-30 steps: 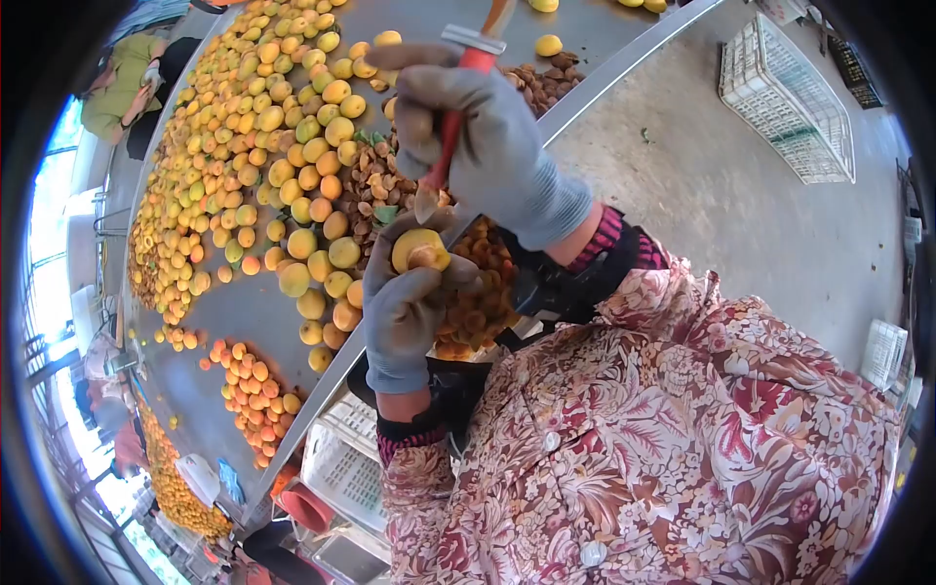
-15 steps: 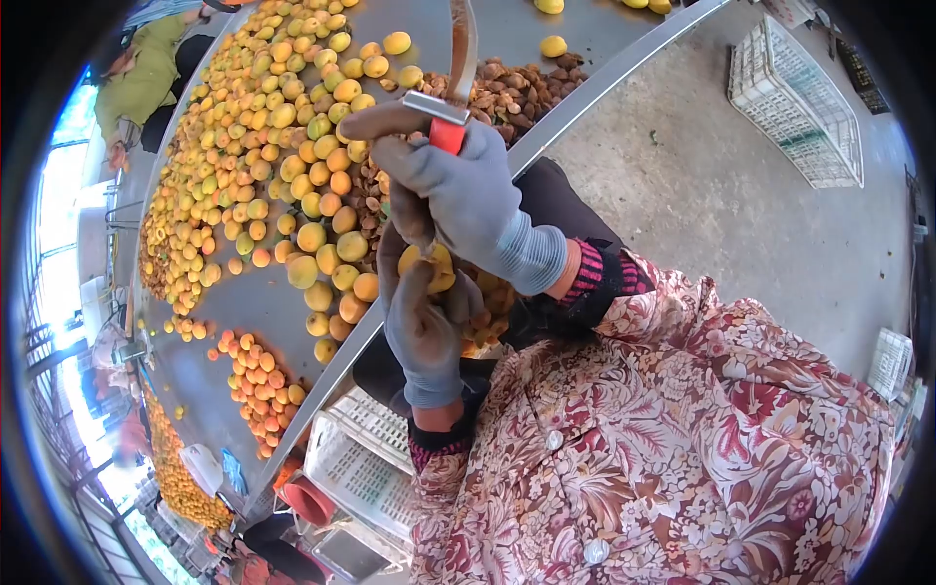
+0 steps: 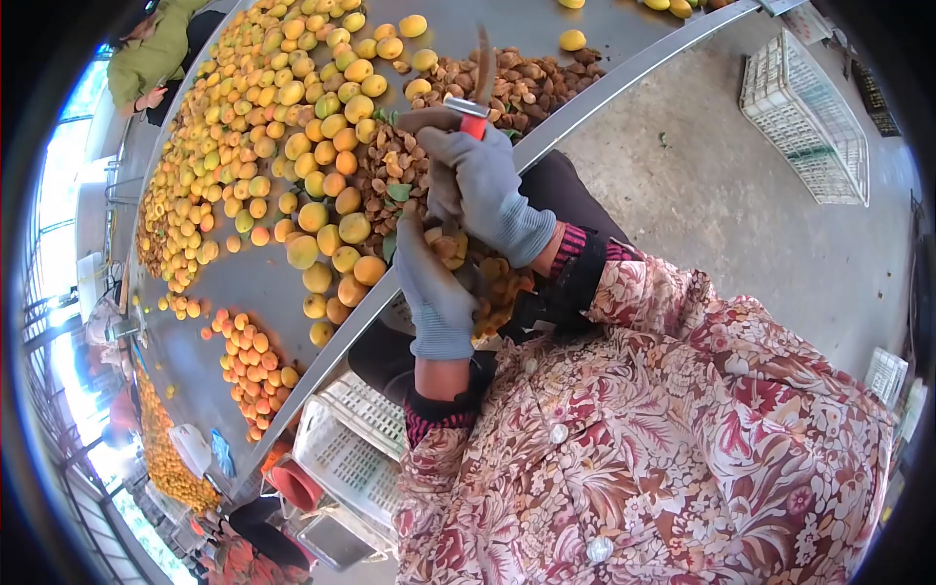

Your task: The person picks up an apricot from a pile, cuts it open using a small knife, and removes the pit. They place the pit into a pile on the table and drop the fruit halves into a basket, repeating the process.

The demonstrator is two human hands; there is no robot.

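Observation:
My right hand (image 3: 486,187), in a grey glove, is closed round the red handle of a curved knife (image 3: 485,66), whose blade points up and away from me. Its lower fingers reach to the apricot (image 3: 449,248) in my left hand (image 3: 429,292). That hand, gloved too, wraps the fruit from the near side, so part of it is hidden. Both hands are just over the table's near edge. Close beyond them, brown apricot pits (image 3: 393,161) lie heaped with a few green leaves. Below the hands, cut apricot pieces (image 3: 499,300) show partly behind my glove.
The metal table (image 3: 261,285) carries a wide spread of apricots (image 3: 263,107) and a smaller orange group (image 3: 255,369). White crates (image 3: 341,458) stand below its edge, beside a red bucket (image 3: 294,485). Another crate (image 3: 804,117) is on the floor at right. A person (image 3: 151,63) is across the table.
My right hand and the knife have come down and slightly right, closer to the apricot. My left hand has turned and risen a little, covering more of the fruit. The whole view has shifted slightly.

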